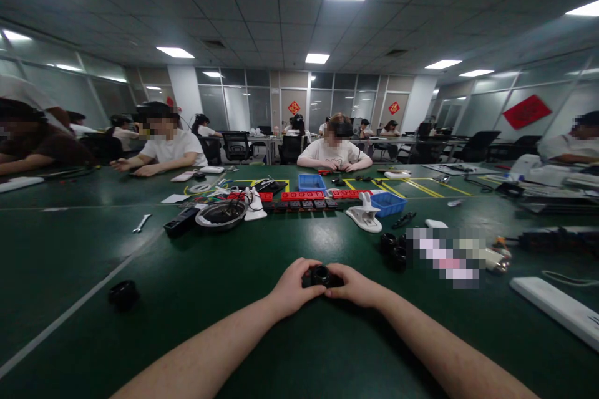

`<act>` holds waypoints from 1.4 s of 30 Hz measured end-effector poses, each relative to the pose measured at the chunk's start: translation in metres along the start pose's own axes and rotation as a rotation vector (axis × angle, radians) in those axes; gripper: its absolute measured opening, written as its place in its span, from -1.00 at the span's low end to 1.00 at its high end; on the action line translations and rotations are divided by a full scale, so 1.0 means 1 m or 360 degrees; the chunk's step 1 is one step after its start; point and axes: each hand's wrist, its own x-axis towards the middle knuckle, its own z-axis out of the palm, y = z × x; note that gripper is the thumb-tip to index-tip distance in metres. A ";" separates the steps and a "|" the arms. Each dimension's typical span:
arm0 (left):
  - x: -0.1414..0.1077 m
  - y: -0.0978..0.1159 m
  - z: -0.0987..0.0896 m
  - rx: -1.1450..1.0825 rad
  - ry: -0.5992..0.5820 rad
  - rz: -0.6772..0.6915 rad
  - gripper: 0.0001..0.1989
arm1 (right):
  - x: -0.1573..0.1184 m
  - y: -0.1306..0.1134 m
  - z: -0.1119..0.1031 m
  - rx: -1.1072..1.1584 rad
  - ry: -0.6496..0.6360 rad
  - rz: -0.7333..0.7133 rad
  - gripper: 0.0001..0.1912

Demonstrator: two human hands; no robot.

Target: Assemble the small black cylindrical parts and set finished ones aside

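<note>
Low in the middle of the head view, a black round part (321, 274) with a hole in its top sits between my two hands, at or just above the green table (210, 299). My left hand (299, 290) wraps round its left side, and my right hand (353, 285) holds its right side. Both thumbs meet at the near side of the part. The fingers on the far side are partly hidden. A similar black part (123, 295) lies to the left, and several more black parts (394, 250) stand to the right of my hands.
Ahead are a metal bowl (221, 215), a white clip base (365, 215), blue trays (387, 202), and red and black socket strips (302, 196). A wrench (141, 223) lies left; a white power strip (556, 308) lies right. People sit across the table.
</note>
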 end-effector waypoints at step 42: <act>0.005 -0.012 0.006 0.0615 -0.0085 -0.0034 -0.59 | -0.003 -0.029 0.018 -0.0570 0.0470 0.0024 -0.49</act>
